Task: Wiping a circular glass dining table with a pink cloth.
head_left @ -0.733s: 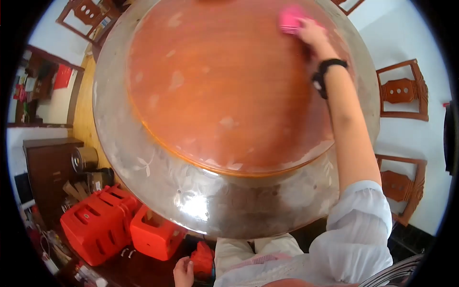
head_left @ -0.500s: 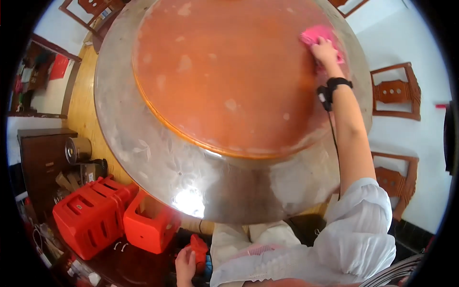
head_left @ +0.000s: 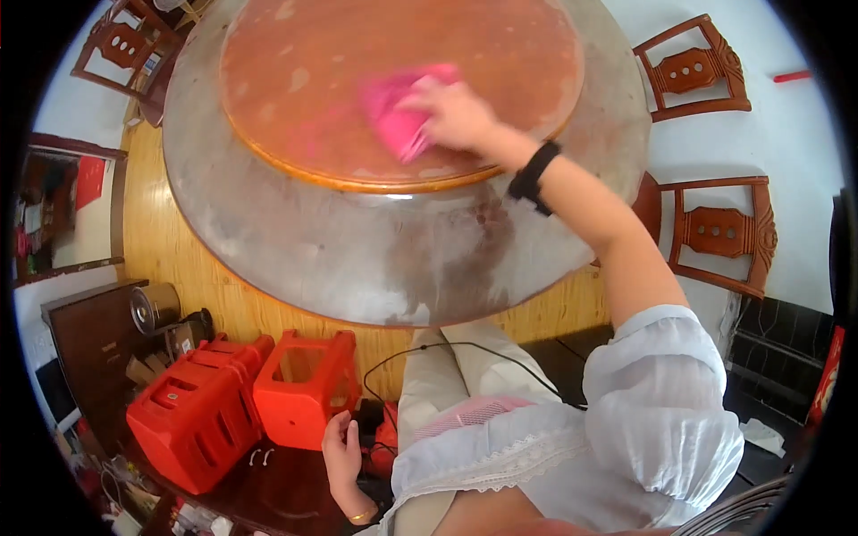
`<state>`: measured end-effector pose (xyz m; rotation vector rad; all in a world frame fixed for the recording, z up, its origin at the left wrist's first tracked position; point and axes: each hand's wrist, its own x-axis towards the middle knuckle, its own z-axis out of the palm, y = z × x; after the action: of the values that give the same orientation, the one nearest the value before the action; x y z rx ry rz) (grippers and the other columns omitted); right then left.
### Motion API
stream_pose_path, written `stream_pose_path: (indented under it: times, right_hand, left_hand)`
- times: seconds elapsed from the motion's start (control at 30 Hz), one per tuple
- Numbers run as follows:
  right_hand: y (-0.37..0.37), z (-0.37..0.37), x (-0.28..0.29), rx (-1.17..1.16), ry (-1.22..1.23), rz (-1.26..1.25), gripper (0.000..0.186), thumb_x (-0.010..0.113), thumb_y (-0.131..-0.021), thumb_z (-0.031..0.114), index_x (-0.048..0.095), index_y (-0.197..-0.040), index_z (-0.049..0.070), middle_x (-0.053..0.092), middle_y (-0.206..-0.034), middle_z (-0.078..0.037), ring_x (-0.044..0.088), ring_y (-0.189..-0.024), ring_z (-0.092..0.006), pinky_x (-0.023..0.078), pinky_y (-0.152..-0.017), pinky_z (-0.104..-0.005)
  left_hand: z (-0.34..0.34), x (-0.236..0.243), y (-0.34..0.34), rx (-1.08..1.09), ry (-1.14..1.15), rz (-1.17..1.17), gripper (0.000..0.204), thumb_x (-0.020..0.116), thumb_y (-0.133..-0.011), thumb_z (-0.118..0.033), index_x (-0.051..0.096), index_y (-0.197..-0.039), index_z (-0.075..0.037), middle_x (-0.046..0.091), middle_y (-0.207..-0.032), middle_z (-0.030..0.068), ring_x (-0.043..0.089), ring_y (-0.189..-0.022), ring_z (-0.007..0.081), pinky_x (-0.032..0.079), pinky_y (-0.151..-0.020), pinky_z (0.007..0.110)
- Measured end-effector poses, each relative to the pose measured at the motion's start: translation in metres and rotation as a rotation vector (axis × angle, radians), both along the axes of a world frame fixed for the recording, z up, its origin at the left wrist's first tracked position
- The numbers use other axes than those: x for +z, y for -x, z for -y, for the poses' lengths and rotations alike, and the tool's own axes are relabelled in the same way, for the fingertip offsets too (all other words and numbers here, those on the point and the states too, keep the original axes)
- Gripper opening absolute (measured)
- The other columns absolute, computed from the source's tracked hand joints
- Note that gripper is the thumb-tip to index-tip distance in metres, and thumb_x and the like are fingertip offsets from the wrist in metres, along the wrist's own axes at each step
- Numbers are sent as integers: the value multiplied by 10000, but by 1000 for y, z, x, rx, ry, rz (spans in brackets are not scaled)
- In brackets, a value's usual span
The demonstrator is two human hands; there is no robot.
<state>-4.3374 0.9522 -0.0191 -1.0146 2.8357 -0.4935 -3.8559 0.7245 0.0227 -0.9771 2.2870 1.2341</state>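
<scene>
My right hand [head_left: 458, 112] presses a bright pink cloth [head_left: 398, 116] down on the round reddish-brown turntable [head_left: 313, 54], with its fingers over the cloth; both are somewhat blurred by motion. Dull, whitish patches mark the turntable's surface. Beneath it is a larger round grey tabletop [head_left: 313, 241], which looks like glass or a clear cover and has a darker patch near its front edge. Low at my side hangs my left hand [head_left: 340, 456], loosely bent, thumb apart from the fingers, with nothing seen in it. It is close to a red plastic stool.
Red plastic stools [head_left: 192, 415] lie at the lower left on a dark surface. Carved wooden chairs [head_left: 715, 228] stand along the right, another chair [head_left: 121, 45] at the far left. A black cable [head_left: 380, 364] crosses my lap. A metal pot [head_left: 154, 306] sits left of the table.
My right hand has swept the pink cloth leftward and nearer to me across the turntable. The view has shifted, so the table sits higher in it. My left hand still hangs low.
</scene>
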Motion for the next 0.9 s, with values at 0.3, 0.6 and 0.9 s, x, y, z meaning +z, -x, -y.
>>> stream_pose_path:
  times: [0.3,0.6,0.9]
  right_hand:
    - [43,-122,-32,-626,-316,-52,500,449,-816,301,401,-1304,202,365,-1337,-151,394,-1215,-316,373,-929,-489]
    - [-70,4,-8,-61,-57,164,543,552,-737,231,462,-1269,288,300,-1402,-121,438,-1071,-422,402,-940,-437]
    - [44,-183,-8,-99,104,-42,438,539,-708,85,578,-1133,185,502,-1206,-105,524,-1048,-325,418,-926,-384]
  left_hand:
    - [5,-13,-51,62,-34,20,248,561,-848,-113,557,-1054,24,617,-964,166,602,-886,253,467,-780,331]
    - [-8,-7,-2,-89,-36,-36,239,540,-859,-109,548,-1049,35,612,-973,166,598,-895,258,463,-797,334]
    - [-58,-18,23,-17,18,49,252,549,-855,-117,547,-1057,33,607,-1018,181,596,-928,281,461,-809,347]
